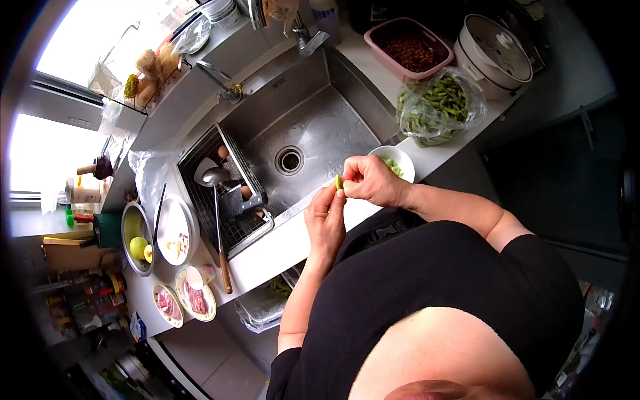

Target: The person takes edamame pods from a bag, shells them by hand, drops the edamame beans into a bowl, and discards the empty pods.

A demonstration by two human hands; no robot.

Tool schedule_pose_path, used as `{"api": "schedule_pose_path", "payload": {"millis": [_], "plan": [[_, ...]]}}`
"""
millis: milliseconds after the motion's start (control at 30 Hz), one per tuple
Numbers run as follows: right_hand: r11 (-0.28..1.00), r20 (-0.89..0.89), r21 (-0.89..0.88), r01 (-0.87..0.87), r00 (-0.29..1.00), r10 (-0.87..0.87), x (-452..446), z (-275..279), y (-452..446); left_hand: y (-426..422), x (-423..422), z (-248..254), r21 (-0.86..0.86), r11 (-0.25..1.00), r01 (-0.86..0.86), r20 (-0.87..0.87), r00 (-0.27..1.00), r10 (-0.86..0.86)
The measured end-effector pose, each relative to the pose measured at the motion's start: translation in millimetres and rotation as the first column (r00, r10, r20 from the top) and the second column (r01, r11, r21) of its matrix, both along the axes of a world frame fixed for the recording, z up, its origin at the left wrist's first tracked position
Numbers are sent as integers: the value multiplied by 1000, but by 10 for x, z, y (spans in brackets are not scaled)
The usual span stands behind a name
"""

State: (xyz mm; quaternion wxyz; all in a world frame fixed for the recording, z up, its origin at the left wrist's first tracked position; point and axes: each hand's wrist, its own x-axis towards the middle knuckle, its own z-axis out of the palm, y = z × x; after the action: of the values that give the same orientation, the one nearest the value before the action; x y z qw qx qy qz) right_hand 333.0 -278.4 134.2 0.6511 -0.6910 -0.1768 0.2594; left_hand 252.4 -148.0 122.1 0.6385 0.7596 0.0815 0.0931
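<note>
Between both hands, near the sink's front edge, is a small green bean pod (339, 181). My left hand (325, 219) pinches its lower end between thumb and fingers. Around the upper end, the fingers of my right hand (372, 180) are closed, hiding part of the pod. Just behind my right hand stands a white bowl (409, 172) with light green shelled beans in it. Further back, a clear plastic bag (475, 100) full of green pods rests on the counter.
The steel sink (320, 127) lies ahead, with a black drying rack (233, 237) holding a ladle. A pink basin (381, 41) of red fruit or beans and a white pot (467, 67) stand at right. Plates of meat (195, 300) and a metal bowl (131, 223) are at left.
</note>
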Motion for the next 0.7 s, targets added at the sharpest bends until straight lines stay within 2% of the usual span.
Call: {"api": "schedule_pose_path", "payload": {"millis": [33,67,100,133,167,233,300,333,367,400,433,500,567,600,700], "plan": [[999,-60,33,-6,998,8,-2,2,0,7,-10,-17,1,1000,-1,-2,1000,1],[999,-61,34,-5,998,7,1,-27,6,15,-20,-38,-217,976,14,-55,998,-27],[990,-181,143,-1,983,27,6,-74,15,20,-30,-49,-425,905,16,-101,993,-65],[968,-294,249,15,954,61,11,-96,16,21,-29,-32,-513,858,0,-111,992,-67],[968,-294,249,15,954,60,13,-94,11,15,-35,-42,-513,858,1,-111,992,-67],[983,-601,167,73,798,43,15,-75,2,-6,-61,-78,-583,811,-43,-105,994,-23],[980,-635,188,66,769,70,5,-147,16,-34,-88,-91,-573,817,-58,-91,996,8],[989,-434,138,50,901,15,-23,-182,45,-40,-93,-93,-569,820,-59,-85,996,13],[995,-206,84,48,978,-30,-58,-199,66,-41,-104,-98,-564,823,-60,-81,997,17],[983,85,-176,53,996,-38,-83,-16,46,-32,-110,-117,-564,824,-60,-81,997,16],[954,314,-283,99,949,-5,-105,28,46,-17,-108,-145,-509,859,-51,-82,997,10],[914,574,-357,192,817,53,-141,25,57,-16,-115,-176,-454,890,-43,-86,996,4],[910,628,-358,211,776,67,-156,11,70,-25,-123,-189,-293,953,-76,-124,991,41],[905,677,-358,231,732,80,-157,-3,77,-27,-123,-195,-292,953,-77,-124,991,42],[914,614,-370,170,783,103,-142,-53,61,-24,-136,-211,-206,975,-85,-114,992,63]]}}
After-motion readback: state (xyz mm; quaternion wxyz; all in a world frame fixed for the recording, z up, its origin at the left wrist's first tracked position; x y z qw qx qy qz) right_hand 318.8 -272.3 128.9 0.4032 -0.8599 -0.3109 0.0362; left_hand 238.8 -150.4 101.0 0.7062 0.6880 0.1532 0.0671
